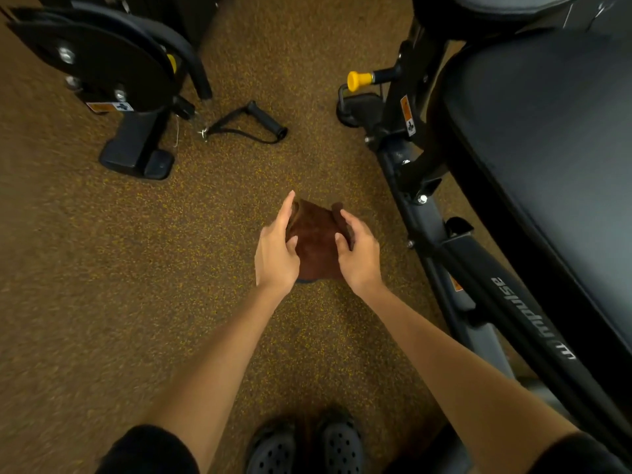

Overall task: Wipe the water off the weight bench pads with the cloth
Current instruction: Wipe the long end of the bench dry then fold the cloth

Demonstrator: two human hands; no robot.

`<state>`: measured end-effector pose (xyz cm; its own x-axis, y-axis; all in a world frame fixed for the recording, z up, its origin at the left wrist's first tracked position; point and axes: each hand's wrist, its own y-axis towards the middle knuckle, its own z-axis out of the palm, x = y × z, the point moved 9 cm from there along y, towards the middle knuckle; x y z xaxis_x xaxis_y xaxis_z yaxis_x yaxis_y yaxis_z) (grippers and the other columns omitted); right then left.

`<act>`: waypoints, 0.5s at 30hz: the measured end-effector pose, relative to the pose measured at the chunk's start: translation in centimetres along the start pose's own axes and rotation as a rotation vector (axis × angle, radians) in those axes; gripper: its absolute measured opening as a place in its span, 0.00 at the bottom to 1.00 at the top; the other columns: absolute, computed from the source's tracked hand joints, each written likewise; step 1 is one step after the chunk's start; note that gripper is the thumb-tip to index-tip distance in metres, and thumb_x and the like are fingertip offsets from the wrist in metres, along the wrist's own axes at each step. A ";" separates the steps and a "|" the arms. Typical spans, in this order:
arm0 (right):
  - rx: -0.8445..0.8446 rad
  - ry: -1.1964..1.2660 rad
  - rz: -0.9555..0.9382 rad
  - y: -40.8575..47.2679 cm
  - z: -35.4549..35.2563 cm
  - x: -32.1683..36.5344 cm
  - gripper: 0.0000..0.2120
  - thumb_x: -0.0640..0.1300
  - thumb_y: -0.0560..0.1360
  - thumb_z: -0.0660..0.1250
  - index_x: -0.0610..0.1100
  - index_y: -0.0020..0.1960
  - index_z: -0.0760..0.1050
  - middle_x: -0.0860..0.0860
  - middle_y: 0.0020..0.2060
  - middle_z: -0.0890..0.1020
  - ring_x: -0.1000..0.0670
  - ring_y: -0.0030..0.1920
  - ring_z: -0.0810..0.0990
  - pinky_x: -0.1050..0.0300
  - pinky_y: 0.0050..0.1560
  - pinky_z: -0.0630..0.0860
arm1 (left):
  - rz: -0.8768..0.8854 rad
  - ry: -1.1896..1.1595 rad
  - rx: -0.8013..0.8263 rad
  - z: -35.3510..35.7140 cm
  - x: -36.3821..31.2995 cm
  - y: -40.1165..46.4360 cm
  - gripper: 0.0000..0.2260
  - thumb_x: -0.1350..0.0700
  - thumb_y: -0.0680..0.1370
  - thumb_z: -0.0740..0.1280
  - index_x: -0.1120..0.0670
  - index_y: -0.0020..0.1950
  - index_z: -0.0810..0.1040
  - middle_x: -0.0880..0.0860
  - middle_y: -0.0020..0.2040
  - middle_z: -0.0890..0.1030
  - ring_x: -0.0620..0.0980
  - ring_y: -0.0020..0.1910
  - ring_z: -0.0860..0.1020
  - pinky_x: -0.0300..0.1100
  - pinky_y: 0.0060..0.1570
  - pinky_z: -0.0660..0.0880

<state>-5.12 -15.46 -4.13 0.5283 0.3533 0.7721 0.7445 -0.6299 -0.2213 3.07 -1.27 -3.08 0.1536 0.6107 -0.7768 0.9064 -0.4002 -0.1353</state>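
Both hands, left hand (275,249) and right hand (359,253), pinch the folded brown terry cloth (314,242) between thumb and fingers. Best to fold it flat before reaching the dark padded bench seat (547,159), which lies well right of the fingertips.

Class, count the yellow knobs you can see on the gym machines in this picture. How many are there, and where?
2. One knob sticks out from the bench frame at right; another peeks from behind the left machine's plate. More may be hidden.
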 end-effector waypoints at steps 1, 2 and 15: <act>-0.002 0.002 -0.004 0.0 0.2 -0.3 0.22 0.31 0.79 0.64 0.39 0.72 0.70 0.43 0.66 0.75 0.45 0.69 0.73 0.48 0.71 0.69 | 0.001 0.010 -0.007 0.2 0.3 0.0 0.35 0.70 0.77 0.63 0.45 0.78 0.56 0.54 0.69 0.75 0.55 0.67 0.71 0.40 0.60 0.65; -0.003 -0.004 -0.005 0.0 0.3 -0.3 0.22 0.31 0.79 0.64 0.39 0.72 0.70 0.42 0.66 0.75 0.44 0.69 0.73 0.48 0.71 0.69 | 0.002 0.015 -0.013 0.2 0.5 0.0 0.35 0.70 0.77 0.63 0.46 0.78 0.57 0.54 0.69 0.75 0.55 0.67 0.71 0.38 0.59 0.64; 0.022 -0.084 0.020 1.4 1.3 -1.2 0.21 0.34 0.80 0.63 0.39 0.73 0.68 0.43 0.69 0.73 0.45 0.70 0.70 0.56 0.71 0.63 | -0.022 0.050 -0.003 1.1 1.8 1.1 0.29 0.71 0.77 0.63 0.53 0.75 0.65 0.55 0.70 0.71 0.57 0.68 0.68 0.44 0.65 0.64</act>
<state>-4.15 -15.80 -6.12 0.5748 0.3977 0.7151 0.7417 -0.6225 -0.2500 3.90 -1.39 -5.26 0.1534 0.6526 -0.7420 0.9110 -0.3843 -0.1496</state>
